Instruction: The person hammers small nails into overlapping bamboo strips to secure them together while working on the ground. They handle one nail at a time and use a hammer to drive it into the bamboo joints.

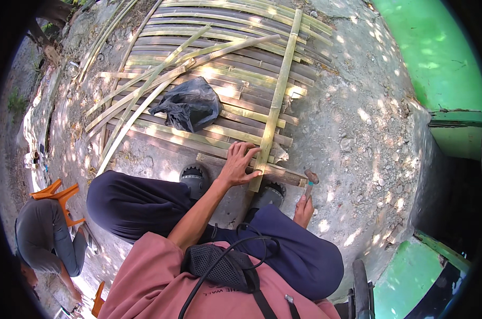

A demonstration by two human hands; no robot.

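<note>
My right hand (303, 211) is closed round the handle of a hammer (311, 178), its rusty metal head raised just right of a bamboo crosspiece's end. My left hand (237, 166) has its fingers spread and curved, with the thumb and fingertips against the near end of a long upright bamboo strip (276, 109). That strip lies across the ends of many bamboo slats (251, 80) set side by side like a panel. Under its near end runs a brownish slat (286, 174). Whether a nail stands between my left fingers is too small to tell.
Several loose bamboo strips (145, 91) cross over the panel's left part, beside a crumpled black plastic bag (190, 103). To the left, another person (47, 239) bends near an orange plastic stool (60, 199). A green wall (437, 53) borders the rough grey ground on the right.
</note>
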